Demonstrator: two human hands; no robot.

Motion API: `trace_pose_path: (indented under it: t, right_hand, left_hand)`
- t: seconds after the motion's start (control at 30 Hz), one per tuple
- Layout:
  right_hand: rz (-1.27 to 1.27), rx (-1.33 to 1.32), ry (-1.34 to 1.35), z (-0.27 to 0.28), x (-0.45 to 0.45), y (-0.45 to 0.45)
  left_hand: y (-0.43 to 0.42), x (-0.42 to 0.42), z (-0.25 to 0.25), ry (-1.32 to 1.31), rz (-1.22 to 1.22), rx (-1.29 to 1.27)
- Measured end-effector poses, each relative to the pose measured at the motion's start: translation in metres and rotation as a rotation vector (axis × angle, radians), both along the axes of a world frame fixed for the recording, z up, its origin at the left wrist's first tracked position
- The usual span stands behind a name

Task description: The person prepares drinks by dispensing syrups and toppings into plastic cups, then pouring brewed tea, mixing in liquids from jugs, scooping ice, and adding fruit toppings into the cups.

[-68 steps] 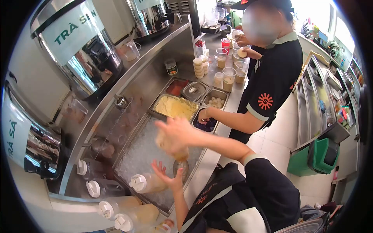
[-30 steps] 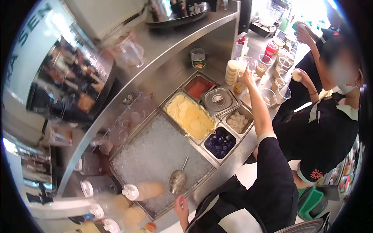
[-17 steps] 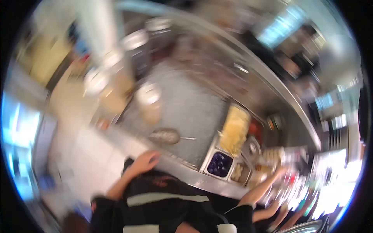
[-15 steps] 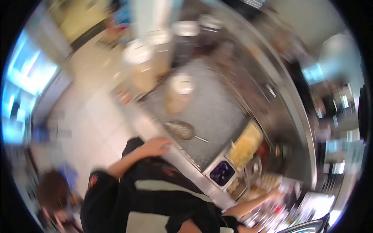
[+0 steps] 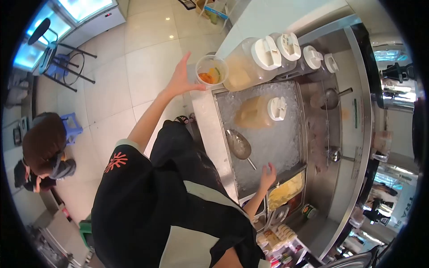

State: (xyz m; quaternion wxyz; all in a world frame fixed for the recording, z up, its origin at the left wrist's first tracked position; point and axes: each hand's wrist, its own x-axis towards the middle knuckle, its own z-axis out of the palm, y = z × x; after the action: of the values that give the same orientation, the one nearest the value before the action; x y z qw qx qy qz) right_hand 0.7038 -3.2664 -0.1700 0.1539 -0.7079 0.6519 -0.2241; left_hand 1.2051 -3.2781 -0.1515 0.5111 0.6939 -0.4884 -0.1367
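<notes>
My left hand [image 5: 180,79] is spread beside a clear plastic cup [image 5: 212,71] with orange and yellow pieces inside. The thumb reaches close to the cup's lower side; I cannot tell whether it touches. The cup stands at the counter's far corner, against a large pitcher [image 5: 243,67] with a white lid. Over the near end of the ice bin, my right hand [image 5: 267,176] has its fingers apart and holds nothing. A metal scoop [image 5: 239,145] lies on the crushed ice [image 5: 272,145], and another white-lidded pitcher [image 5: 257,111] of light brown liquid rests in it.
Several more lidded pitchers [image 5: 288,47] line the far end. Near my right hand are a tray of yellow food [image 5: 286,192] and small metal containers. A second scoop [image 5: 330,99] hangs at the side. Behind on the left are a stool [image 5: 56,58] and a person [image 5: 44,145] bending.
The view has turned and sharpened. My left hand has gone from the counter's edge to the plastic cup. My right hand has come from the items at lower right to above the ice.
</notes>
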Motion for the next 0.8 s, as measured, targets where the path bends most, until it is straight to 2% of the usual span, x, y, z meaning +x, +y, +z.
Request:
trace_pose_path:
  t: [0.07,0.1,0.13,0.17,0.2,0.23,0.27,0.3,0.33,0.37,0.4,0.47,0.53,0.6,0.67,0.8]
  right_hand:
    - [-0.044,0.207,-0.093,-0.017,0.018,-0.019]
    - [-0.061,0.204,-0.098,-0.033,0.016,-0.022]
    - [-0.060,0.234,0.046,-0.058,0.012,-0.027]
    - [-0.057,0.264,0.188,-0.082,0.010,-0.029]
    - [-0.069,0.260,0.180,-0.103,0.007,-0.028]
    - [-0.121,0.518,0.267,-0.122,0.003,-0.025]
    - [-0.169,0.778,0.350,-0.133,0.003,-0.021]
    - [-0.172,0.783,0.337,-0.135,0.008,-0.016]
    - [-0.173,0.691,0.445,-0.139,0.013,-0.009]
    - [-0.173,0.597,0.553,-0.139,0.019,-0.003]
    - [-0.174,0.607,0.544,-0.130,0.029,-0.002]
    - [-0.336,0.766,0.600,-0.082,0.061,-0.005]
    - [-0.319,0.798,0.598,-0.076,0.064,-0.004]
    - [-0.309,0.824,0.598,-0.085,0.048,-0.008]
    - [-0.153,0.851,0.330,-0.124,0.018,-0.003]
    - [-0.191,0.798,0.466,-0.086,0.024,-0.007]
  left_hand:
    - [-0.017,0.009,0.004,-0.030,-0.120,-0.083]
    - [-0.026,0.011,0.002,0.135,-0.253,-0.028]
    - [-0.036,0.012,0.002,0.298,-0.387,0.030]
    - [-0.042,0.011,0.004,0.290,-0.405,0.029]
    - [-0.046,0.007,0.007,0.416,-0.372,-0.002]
    - [-0.049,0.005,0.010,0.541,-0.334,-0.031]
    - [-0.049,0.003,0.017,0.531,-0.343,-0.030]
    - [-0.047,0.002,0.029,0.659,-0.301,-0.055]
    - [-0.043,0.000,0.041,0.785,-0.256,-0.075]
    - [-0.040,-0.001,0.052,0.777,-0.261,-0.064]
    - [-0.037,-0.004,0.064,0.813,-0.255,-0.037]
    - [-0.033,-0.008,0.082,0.844,-0.257,0.009]
    - [-0.032,-0.013,0.098,0.941,-0.240,0.072]
    - [-0.031,-0.024,0.113,0.937,-0.266,0.067]
    - [-0.030,-0.034,0.118,0.929,-0.316,0.080]
    - [-0.031,-0.055,0.113,0.790,-0.392,0.073]
